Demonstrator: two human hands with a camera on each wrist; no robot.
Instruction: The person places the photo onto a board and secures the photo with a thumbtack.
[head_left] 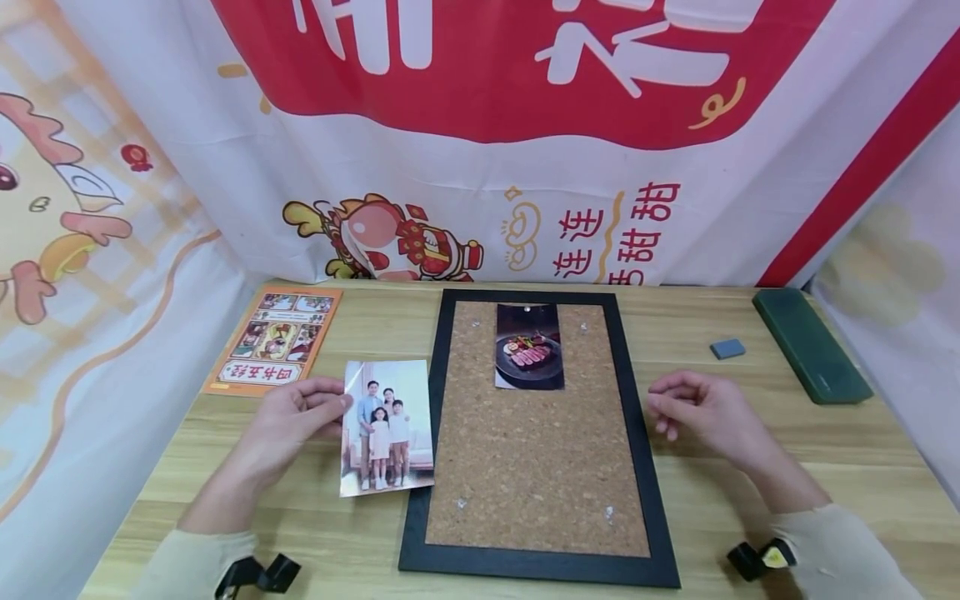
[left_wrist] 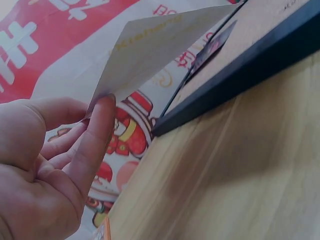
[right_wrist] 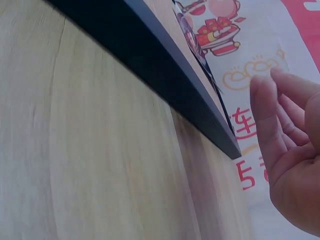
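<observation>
My left hand (head_left: 300,414) pinches the left edge of a family photo (head_left: 387,442) between thumb and fingers. The print shows several people standing together, and its right side overlaps the frame of a black-edged cork board (head_left: 536,467). From the left wrist view, the pale back of the raised photo (left_wrist: 137,60) is visible. A photo of sliced meat on a dark plate (head_left: 529,354) hangs at the board's top, with a clear pin at its upper edge. Beside the board's right edge, my right hand (head_left: 697,412) hovers with loosely curled fingers; nothing shows between them.
Clear pins sit near the cork's corners, including a lower-left pin (head_left: 462,503) and a lower-right pin (head_left: 609,513). An orange printed card (head_left: 276,340) lies at the left. To the right are a small blue block (head_left: 727,348) and a dark green case (head_left: 812,346). Printed cloth (head_left: 480,175) borders the wooden table.
</observation>
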